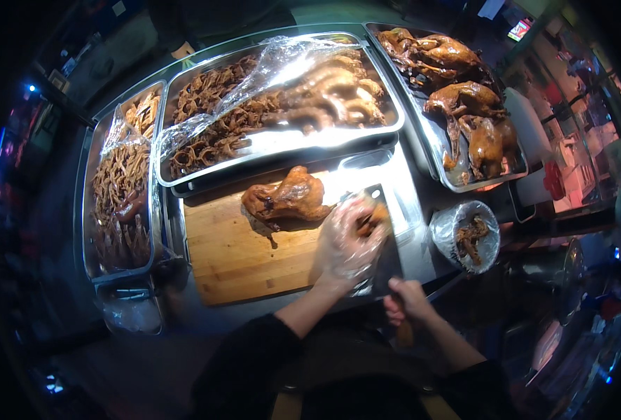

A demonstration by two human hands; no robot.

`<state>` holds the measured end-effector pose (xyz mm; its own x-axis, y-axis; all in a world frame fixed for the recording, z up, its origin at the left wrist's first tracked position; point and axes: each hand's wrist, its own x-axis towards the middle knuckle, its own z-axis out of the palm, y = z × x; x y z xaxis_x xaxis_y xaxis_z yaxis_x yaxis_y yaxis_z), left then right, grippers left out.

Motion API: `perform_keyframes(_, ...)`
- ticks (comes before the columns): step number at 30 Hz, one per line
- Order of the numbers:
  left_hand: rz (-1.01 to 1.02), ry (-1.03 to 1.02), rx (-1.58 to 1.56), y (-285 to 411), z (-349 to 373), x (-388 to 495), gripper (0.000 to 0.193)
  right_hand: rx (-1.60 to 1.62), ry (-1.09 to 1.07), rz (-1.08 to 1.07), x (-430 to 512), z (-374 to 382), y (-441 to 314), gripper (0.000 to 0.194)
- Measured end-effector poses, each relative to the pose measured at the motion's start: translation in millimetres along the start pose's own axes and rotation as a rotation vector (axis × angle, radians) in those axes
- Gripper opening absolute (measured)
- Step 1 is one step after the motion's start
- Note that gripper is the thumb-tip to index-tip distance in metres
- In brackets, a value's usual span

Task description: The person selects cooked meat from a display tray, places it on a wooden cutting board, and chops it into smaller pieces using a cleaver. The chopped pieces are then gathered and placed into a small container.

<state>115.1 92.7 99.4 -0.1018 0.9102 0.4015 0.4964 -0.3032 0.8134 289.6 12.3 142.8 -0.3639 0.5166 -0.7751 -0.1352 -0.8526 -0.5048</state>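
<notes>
My left hand (349,239), in a clear plastic glove, is curled around a piece of brown cooked meat (367,226). It is over the right end of a wooden cutting board (247,268). My right hand (410,302) grips the wooden handle of a cleaver (389,257). The dark, wide blade points away from me, right beside the gloved hand and partly behind the meat. A larger piece of roast poultry (289,197), glossy and brown, lies on the board to the left of my gloved hand.
Behind the board, a metal tray (284,149) holds cooked pieces partly under plastic film (258,68). Another tray (87,210) of meat stands at left. Whole roast birds (465,100) fill the right tray. A film-lined bowl (439,231) with scraps sits right of the cleaver.
</notes>
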Motion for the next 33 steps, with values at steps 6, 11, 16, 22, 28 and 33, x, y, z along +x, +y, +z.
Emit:
perform_keyframes(6, -0.401, -0.107, -0.504, 3, 92, 69, 0.044, -0.201, 0.275, -0.061, 6, -45, -98, 0.035)
perform_keyframes(11, 0.049, -0.250, 0.489, -16, 26, 66, 0.081, -0.488, 0.315, -0.105, 25, -67, -119, 0.035)
perform_keyframes(16, -0.055, -0.444, 1.027, -48, -62, 60, 0.067, -0.682, 0.300, -0.267, 30, -69, -113, 0.028)
perform_keyframes(22, 0.268, -0.320, 0.842, -90, -98, 61, 0.032, -0.902, 0.121, -0.494, 55, -18, -111, 0.019)
perform_keyframes(28, 0.427, -0.171, 0.744, -98, -166, 33, 0.035, -1.370, 0.027, -0.707, 100, 52, -116, 0.030)
perform_keyframes(33, -0.405, 0.429, 0.292, -92, -157, -52, 0.054, -1.351, 0.028, -0.652, 107, 72, -99, 0.029)
